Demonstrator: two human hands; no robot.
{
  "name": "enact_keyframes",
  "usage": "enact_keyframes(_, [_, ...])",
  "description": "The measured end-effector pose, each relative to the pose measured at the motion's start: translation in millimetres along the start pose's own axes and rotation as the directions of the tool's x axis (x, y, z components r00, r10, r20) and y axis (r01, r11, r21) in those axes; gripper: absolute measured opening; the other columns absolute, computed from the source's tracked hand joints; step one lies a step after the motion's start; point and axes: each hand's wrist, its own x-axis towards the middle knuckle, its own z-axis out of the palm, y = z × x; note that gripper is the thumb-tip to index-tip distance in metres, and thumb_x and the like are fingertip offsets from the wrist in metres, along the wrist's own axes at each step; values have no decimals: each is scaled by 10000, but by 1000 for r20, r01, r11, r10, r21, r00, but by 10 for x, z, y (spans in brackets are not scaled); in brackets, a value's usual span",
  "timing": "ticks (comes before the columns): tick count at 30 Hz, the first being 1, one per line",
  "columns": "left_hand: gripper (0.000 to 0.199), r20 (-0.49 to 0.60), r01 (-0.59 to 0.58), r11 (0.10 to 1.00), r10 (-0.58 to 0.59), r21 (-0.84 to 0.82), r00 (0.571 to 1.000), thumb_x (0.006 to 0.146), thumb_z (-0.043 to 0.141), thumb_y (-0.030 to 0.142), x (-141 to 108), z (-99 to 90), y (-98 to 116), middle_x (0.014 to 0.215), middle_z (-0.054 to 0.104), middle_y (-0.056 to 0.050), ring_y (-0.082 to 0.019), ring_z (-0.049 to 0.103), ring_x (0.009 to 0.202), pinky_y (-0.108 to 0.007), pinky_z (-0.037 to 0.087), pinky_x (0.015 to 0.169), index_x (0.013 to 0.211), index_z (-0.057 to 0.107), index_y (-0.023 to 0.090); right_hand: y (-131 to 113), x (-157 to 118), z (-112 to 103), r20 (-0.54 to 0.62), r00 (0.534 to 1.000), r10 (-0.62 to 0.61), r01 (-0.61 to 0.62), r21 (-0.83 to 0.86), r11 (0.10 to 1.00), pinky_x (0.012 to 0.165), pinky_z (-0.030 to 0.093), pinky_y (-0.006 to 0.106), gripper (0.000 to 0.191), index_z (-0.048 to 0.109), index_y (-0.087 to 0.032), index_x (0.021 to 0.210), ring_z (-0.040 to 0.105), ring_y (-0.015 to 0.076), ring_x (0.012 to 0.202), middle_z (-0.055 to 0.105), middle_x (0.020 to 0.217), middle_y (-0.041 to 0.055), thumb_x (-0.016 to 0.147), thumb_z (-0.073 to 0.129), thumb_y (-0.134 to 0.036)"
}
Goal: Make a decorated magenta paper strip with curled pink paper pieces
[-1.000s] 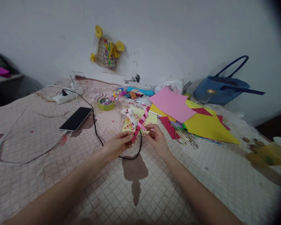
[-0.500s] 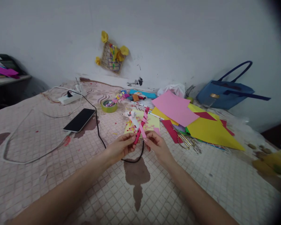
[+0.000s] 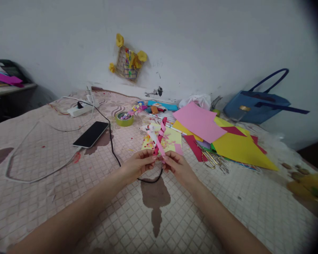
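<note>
My left hand (image 3: 141,164) pinches the lower end of a dark pink paper tube (image 3: 156,149) with dark dots or holes along it. Wound around this tube in a spiral is a light pink paper strip (image 3: 159,144). The strip's lower end is pinched by my right hand (image 3: 176,163), close beside the left. The tube tilts upward, away from me. Behind it lie a white glue gun (image 3: 149,131) and a pale yellow sheet (image 3: 172,133) scattered with small pink and yellow bits. The fingertips partly hide the tube's lower end.
Gold-handled scissors (image 3: 212,158) and coloured paper sheets (image 3: 198,121) lie to the right, below a blue bag (image 3: 257,106). Leftward are a phone (image 3: 91,134) on a white cable, a power strip (image 3: 82,108), a tape roll (image 3: 124,120) and a black cord (image 3: 111,141).
My right hand has moved slightly left, closer to my left hand. The strip's lower end now reaches across the tube's base. The view has shifted a little.
</note>
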Motion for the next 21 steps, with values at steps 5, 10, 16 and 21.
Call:
enact_keyframes(5, [224, -40, -50, 998, 52, 36, 998, 650, 752, 157, 9, 11, -4, 719, 595, 10, -38, 530, 575, -171, 436, 578, 824, 620, 109, -26, -8, 10, 29, 999, -20, 20, -14, 1000, 515, 376, 221, 207, 608, -184, 821, 462, 93, 583, 535, 687, -12, 721, 685, -349])
enact_keyframes(10, [287, -52, -57, 998, 59, 34, 997, 631, 770, 211, 18, 12, -8, 719, 592, 12, -44, 532, 583, -174, 423, 564, 855, 619, 115, -6, -1, -9, 108, 993, -39, 42, -31, 999, 561, 403, 225, 214, 597, -211, 887, 481, 102, 656, 565, 790, -3, 713, 692, -292])
enact_keyframes(16, [262, -55, -52, 998, 54, 32, 997, 652, 757, 234, 9, 18, -5, 705, 594, 3, -53, 543, 596, -175, 430, 568, 820, 596, 112, 10, 3, -23, 60, 997, -40, 47, -120, 992, 504, 388, 213, 170, 586, -198, 809, 461, 85, 572, 559, 730, -18, 721, 679, -311])
enact_keyframes(21, [256, -42, -37, 999, 38, 15, 998, 662, 749, 235, 19, 0, -26, 700, 607, 1, -61, 557, 595, -182, 442, 570, 829, 599, 112, 10, -4, -45, 42, 998, -55, 61, -172, 983, 444, 341, 212, 179, 570, -187, 753, 413, 67, 473, 488, 616, -46, 759, 640, -351])
